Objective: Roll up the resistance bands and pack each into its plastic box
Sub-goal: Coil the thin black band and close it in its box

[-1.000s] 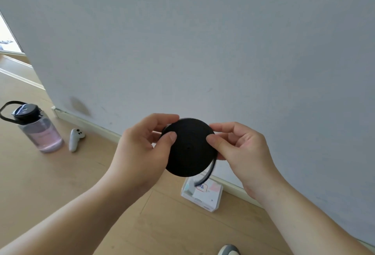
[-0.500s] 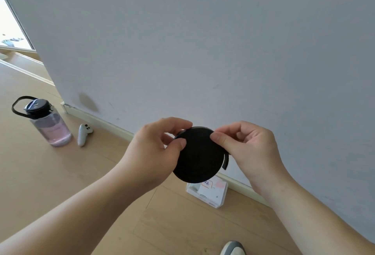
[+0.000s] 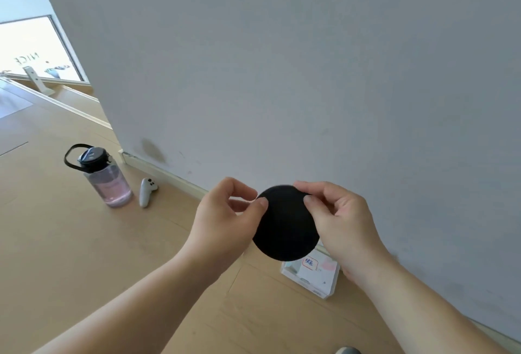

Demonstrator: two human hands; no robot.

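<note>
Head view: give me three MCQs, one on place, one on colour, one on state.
1. Where is the box? A on a shelf; B on the floor by the wall; C on a chair.
2. What colour is the band roll? A pink; B white; C black.
3. How is the band roll held? A by both hands; B by one hand; C not held at all.
Key: 1 B, it lies on the boards at the skirting. 2 C, the disc is black all over. 3 A, the left hand and right hand each pinch its edge, thumbs on its face.
</note>
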